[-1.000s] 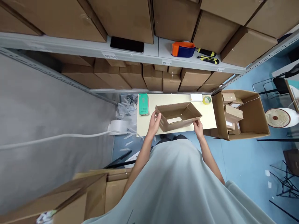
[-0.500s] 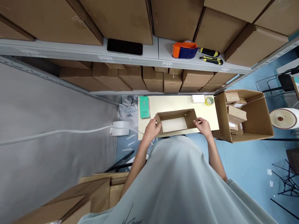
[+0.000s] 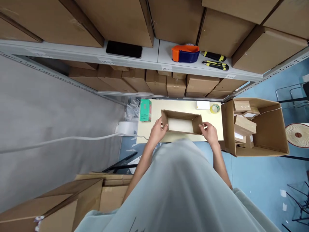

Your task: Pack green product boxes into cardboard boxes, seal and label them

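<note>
A small brown cardboard box (image 3: pixel 181 115), open at the top, is between my hands over the pale table (image 3: pixel 154 111). Its inside bottom looks whitish; I cannot tell whether that is a base or the tabletop seen through it. My left hand (image 3: pixel 157 131) grips the box's left end, thumb on the near corner. At the right end, my right hand (image 3: pixel 209 132) pinches the wall between thumb and fingers. A green box (image 3: pixel 145 110) lies at the table's far left. Along the far right edge are a small white box (image 3: pixel 202 105) and a roll of tape (image 3: pixel 214 108).
A large open carton (image 3: pixel 270 129) with several small boxes stands right of the table. Overhead, a metal shelf (image 3: pixel 135 62) bears cartons, a black phone (image 3: pixel 124 49), an orange-blue tape dispenser (image 3: pixel 185 53) and cutters (image 3: pixel 215 65). A white cable (image 3: pixel 79 138) crosses the left side.
The camera view has shifted slightly. The cardboard box has turned a little, its left end now farther from me; both hands keep hold of its ends.
</note>
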A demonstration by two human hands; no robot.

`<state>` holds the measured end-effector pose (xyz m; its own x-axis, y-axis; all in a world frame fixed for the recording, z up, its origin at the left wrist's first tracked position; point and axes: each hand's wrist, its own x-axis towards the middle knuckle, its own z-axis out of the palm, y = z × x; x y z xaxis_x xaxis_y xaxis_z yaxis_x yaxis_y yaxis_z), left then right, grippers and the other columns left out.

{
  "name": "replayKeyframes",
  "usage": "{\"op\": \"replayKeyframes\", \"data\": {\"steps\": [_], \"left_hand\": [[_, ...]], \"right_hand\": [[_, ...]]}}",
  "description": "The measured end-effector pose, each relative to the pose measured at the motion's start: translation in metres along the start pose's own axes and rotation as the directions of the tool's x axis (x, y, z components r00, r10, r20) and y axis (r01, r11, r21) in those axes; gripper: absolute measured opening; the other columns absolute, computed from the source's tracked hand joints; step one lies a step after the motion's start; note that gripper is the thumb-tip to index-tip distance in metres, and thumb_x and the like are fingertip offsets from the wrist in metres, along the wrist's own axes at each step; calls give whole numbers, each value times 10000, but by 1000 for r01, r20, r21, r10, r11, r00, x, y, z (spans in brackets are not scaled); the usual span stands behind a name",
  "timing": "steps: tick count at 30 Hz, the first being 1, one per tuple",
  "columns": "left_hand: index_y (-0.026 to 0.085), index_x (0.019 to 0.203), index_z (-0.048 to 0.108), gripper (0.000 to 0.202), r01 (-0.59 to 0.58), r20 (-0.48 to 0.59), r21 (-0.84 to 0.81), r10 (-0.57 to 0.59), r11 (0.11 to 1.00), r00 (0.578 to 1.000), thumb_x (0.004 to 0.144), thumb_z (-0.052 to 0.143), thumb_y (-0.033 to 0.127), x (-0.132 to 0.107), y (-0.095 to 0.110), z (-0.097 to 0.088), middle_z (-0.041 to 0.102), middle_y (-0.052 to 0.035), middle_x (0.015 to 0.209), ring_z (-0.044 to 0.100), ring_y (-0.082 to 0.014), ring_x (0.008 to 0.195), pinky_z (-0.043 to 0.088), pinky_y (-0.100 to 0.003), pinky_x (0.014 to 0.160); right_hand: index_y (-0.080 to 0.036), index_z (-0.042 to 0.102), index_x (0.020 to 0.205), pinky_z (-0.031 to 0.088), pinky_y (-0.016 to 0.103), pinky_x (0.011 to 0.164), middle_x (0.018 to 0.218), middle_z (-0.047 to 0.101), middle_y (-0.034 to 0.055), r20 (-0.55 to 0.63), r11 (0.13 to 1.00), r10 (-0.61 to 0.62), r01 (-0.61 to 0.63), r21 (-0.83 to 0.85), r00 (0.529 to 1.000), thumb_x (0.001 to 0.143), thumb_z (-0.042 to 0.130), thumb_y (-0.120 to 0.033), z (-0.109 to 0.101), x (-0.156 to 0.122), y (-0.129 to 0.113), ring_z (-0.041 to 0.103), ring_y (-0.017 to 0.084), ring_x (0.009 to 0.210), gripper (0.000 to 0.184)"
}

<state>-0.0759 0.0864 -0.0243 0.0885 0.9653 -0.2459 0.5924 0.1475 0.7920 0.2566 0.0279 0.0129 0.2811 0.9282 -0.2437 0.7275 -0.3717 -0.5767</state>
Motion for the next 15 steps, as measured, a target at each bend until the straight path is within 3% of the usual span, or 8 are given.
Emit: {"op": "replayKeyframes", "data": {"steps": [3, 6, 10, 15], "left_hand": [[200, 1559, 640, 650, 9, -5, 37, -8, 999, 1000, 954, 699, 431, -9, 3, 3, 749, -176, 1337, 746, -298, 1021, 597, -394, 880], [180, 1510, 673, 584, 33, 41, 132, -39, 991, 998, 993, 641, 451, -20, 1, 3, 769, -176, 1255, 746, -302, 960, 598, -426, 916], [201, 1516, 684, 536, 56, 23, 163, -60, 985, 998, 1023, 558, 369, -32, -3, 2, 790, -174, 1261, 758, -334, 1052, 597, -460, 1001], [238, 1556, 702, 567, 71, -49, 189, -63, 979, 997, 1013, 546, 286, -41, -2, 1, 774, -178, 1347, 741, -372, 1236, 582, -483, 1093]], "right_hand": [[-216, 735, 1353, 594, 425, 803, 1165, 796, 129, -63, 999, -32, 34, 31, 998, 1010, 653, -661, -3, 15, 3, 717, 239, 719, 568], [-227, 718, 1451, 608, 448, 854, 1299, 742, 149, -51, 995, -101, 102, 15, 994, 1012, 691, -579, -4, 36, -3, 715, 225, 717, 563], [-238, 819, 1261, 590, 453, 917, 1252, 738, 133, 9, 983, -184, 185, -8, 983, 1048, 646, -411, -2, 66, -14, 710, 242, 759, 324], [-202, 827, 1160, 573, 487, 970, 1192, 756, 154, -10, 975, -221, 221, 12, 975, 1048, 604, -354, 3, 94, -19, 723, 299, 853, 292]]}}
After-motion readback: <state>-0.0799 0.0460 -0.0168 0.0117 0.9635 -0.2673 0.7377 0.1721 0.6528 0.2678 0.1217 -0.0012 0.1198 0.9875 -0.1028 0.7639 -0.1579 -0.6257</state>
